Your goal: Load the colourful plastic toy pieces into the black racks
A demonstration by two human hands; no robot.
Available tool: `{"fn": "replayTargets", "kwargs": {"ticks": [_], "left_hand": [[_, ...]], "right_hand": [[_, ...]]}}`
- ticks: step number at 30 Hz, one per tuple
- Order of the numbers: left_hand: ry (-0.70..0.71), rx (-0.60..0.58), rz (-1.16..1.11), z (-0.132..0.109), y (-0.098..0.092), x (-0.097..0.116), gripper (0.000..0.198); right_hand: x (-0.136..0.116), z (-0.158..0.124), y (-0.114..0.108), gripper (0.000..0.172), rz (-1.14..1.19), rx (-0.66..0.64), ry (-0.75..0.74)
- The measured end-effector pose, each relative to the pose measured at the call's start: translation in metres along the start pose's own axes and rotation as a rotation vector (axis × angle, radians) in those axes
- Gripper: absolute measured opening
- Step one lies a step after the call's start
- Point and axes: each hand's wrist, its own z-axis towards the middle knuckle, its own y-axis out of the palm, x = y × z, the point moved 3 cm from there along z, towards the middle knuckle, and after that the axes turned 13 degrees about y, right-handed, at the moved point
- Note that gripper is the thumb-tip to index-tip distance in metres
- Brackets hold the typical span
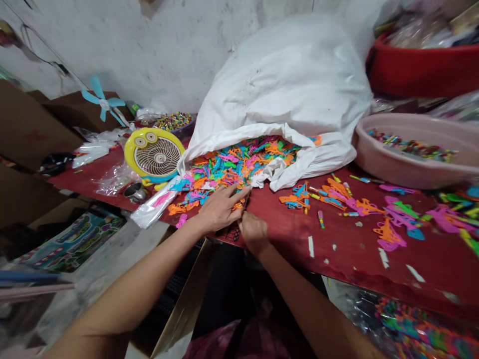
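Left hand (220, 209) spread wide, fingertips on orange plastic pieces (237, 202) at the near edge of the pile (239, 162) below a white sack (277, 85); right hand (254, 232) bunched just beside it, nearer the red table (337, 259) edge, holding anything can't tell.

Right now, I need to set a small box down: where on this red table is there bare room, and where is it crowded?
Widest bare red tabletop lies right of the right hand, below the scattered plastic pieces, dotted with white scraps. A smaller patch sits left of the yellow fan. It's crowded at the mouth of the white sack, by the left hand.
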Motion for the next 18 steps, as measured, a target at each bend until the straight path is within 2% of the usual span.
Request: {"fn": "replayTargets", "kwargs": {"ticks": [4,6,8,10,12,13,15,18], "left_hand": [[0.033,0.103,-0.034,-0.005,-0.011,0.004,0.064],[0.059,0.234,-0.058,-0.017,-0.019,0.008,0.07],[0.002,0.438,-0.092,-0.036,-0.022,0.009,0.067],[-0.212,0.709,-0.178,-0.061,-0.013,0.005,0.053],[-0.518,0.944,-0.305,-0.085,0.011,0.0,0.042],[-0.649,0.998,-0.396,-0.094,0.028,-0.002,0.04],[-0.761,0.913,-0.618,-0.098,0.062,-0.001,0.039],[-0.797,0.784,-0.846,-0.091,0.099,0.01,0.042]], "right_hand": [[0.009,-0.007,-0.012,0.021,0.042,-0.05,-0.054],[0.028,-0.01,-0.028,0.017,0.089,-0.053,-0.027],[0.057,-0.006,-0.051,0.018,0.14,0.0,0.049],[0.093,0.006,-0.076,0.024,0.137,0.07,0.151],[0.13,0.024,-0.098,0.025,0.084,0.168,0.327],[0.144,0.034,-0.106,0.026,0.041,0.169,0.399],[0.162,0.053,-0.113,0.03,-0.059,0.059,0.484],[0.166,0.073,-0.112,0.034,-0.178,-0.143,0.495]]}}
